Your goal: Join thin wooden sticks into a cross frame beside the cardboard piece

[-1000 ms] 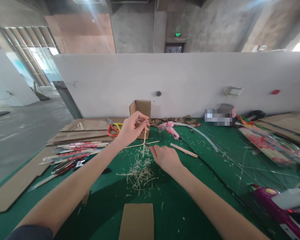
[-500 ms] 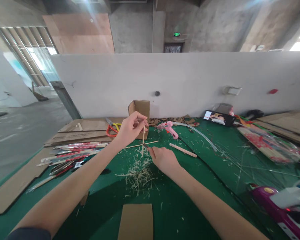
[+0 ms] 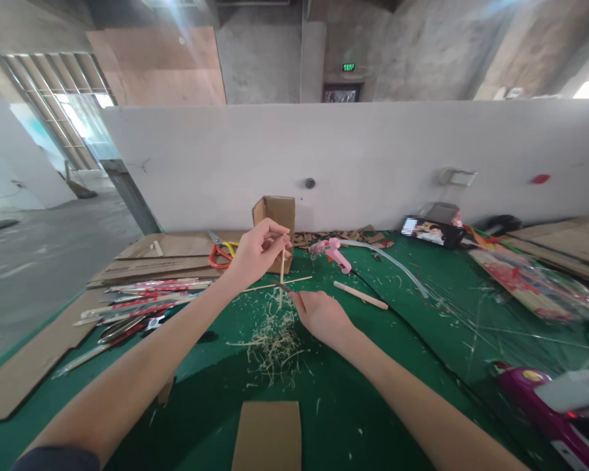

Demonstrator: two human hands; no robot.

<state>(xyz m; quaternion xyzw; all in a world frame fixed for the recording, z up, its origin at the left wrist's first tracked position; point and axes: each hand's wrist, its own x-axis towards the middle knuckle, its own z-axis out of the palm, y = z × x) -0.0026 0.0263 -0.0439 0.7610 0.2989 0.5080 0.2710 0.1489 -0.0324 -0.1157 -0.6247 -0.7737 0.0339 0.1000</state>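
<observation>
My left hand (image 3: 261,252) pinches the top end of a thin wooden stick (image 3: 281,267), which hangs down upright above the table. In my closed right hand (image 3: 321,314) is a small knife whose dark, thin blade (image 3: 281,286) crosses the lower part of that stick; its handle is hidden by my fingers. A second thin stick (image 3: 299,280) lies crosswise behind them. Beneath my hands is a pile of fine wood shavings (image 3: 273,347) on the green table (image 3: 353,392). An open cardboard box (image 3: 281,209) stands right behind my left hand.
Scissors (image 3: 219,254) and wrapped sticks (image 3: 152,294) are at left. A pink glue gun (image 3: 332,250), a wooden rod (image 3: 360,295), a phone (image 3: 432,231) and a purple power strip (image 3: 530,399) are at right. A cardboard piece (image 3: 267,435) lies in front.
The blade's position against the stick has shifted slightly, with more of it showing left of the stick. My left hand holds the stick in the same place.
</observation>
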